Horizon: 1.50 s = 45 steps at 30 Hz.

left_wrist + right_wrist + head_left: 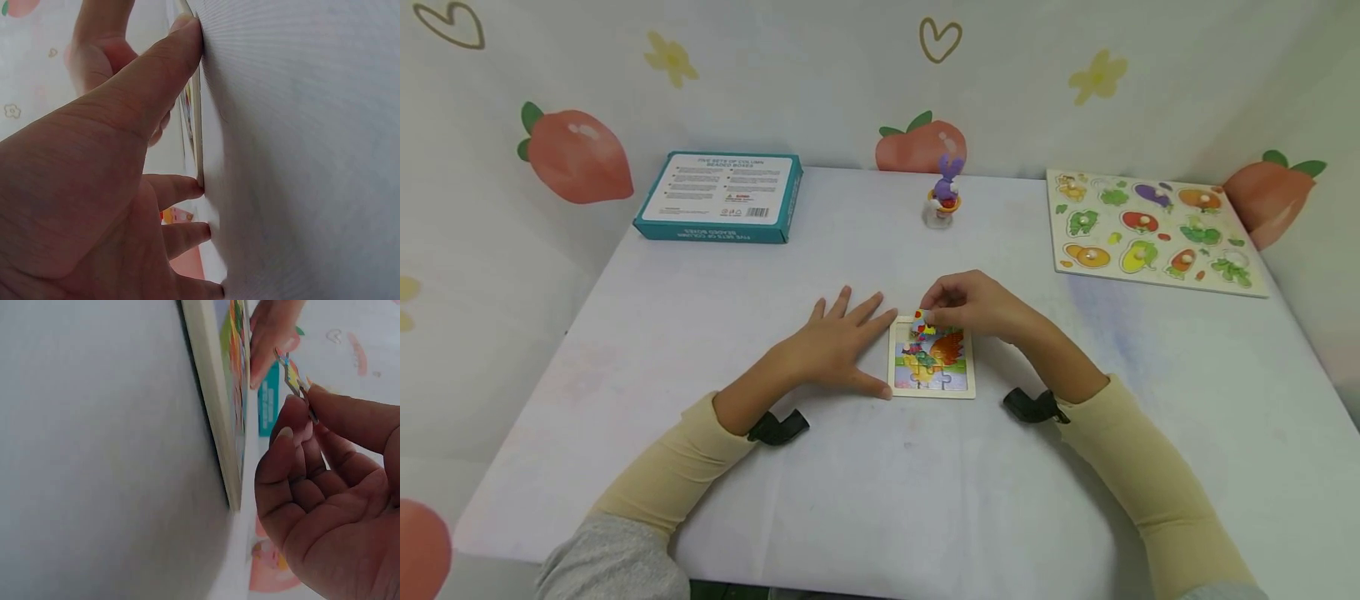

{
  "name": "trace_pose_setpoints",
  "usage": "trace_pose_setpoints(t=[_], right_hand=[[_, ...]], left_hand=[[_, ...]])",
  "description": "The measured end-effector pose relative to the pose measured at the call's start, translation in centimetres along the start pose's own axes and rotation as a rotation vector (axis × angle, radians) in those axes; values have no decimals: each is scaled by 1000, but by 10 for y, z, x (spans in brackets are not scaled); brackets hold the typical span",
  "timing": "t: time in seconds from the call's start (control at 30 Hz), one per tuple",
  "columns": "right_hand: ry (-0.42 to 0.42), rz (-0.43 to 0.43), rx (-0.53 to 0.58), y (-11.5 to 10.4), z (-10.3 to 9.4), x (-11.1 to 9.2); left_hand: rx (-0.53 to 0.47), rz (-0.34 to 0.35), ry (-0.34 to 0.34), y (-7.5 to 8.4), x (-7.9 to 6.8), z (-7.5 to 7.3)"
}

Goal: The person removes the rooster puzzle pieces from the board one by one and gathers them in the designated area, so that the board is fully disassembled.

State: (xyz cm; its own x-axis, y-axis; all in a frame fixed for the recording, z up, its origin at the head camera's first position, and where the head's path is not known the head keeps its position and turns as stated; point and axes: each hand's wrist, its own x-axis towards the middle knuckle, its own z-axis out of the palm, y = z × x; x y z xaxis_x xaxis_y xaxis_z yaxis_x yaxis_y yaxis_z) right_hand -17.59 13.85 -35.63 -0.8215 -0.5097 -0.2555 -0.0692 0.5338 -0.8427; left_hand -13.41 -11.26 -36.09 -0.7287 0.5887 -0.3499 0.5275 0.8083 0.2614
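Observation:
A small framed jigsaw puzzle (934, 382) lies on the table in front of the person, its lower part filled with colourful pieces. The left hand (835, 343) is spread flat beside it, with thumb and index fingertip against the frame's left edge. Above the puzzle's top, the right hand (973, 307) pinches a jigsaw piece (291, 376) between thumb and index finger. In the right wrist view that piece is seen edge-on, raised above the frame (219, 419). Part of the puzzle's upper area is hidden under the piece and fingers.
A teal box (715, 200) rests at the back left. A purple-eared figurine (946, 193) stands at the back middle. On the back right lies a vegetable peg board (1157, 233). A fruit-print cloth (775, 75) hangs behind the table.

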Motion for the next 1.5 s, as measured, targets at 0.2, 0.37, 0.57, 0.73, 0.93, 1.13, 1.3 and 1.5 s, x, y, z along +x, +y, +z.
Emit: trace_pose_setpoints(t=[0.2,0.37,0.57,0.73,0.93,1.13,1.3,1.5], right_hand=[[8,63,26,8,-18,-11],[13,110,29,18,-33,-23],[47,159,-39,31,-49,-36],[73,197,-108,39,-58,-42],[88,215,-149,44,-64,-43],[107,221,-243,45,-64,-44],[119,225,-274,44,-65,-45],[110,237,-267,45,-64,-44]], left_hand=[[6,-11,-2,2,0,0],[7,-8,7,2,0,1],[1,-3,11,2,-1,1],[4,-2,10,0,0,2],[5,2,10,0,-1,1],[4,9,11,0,-1,1],[11,3,10,1,0,1],[10,-7,4,1,0,0]])
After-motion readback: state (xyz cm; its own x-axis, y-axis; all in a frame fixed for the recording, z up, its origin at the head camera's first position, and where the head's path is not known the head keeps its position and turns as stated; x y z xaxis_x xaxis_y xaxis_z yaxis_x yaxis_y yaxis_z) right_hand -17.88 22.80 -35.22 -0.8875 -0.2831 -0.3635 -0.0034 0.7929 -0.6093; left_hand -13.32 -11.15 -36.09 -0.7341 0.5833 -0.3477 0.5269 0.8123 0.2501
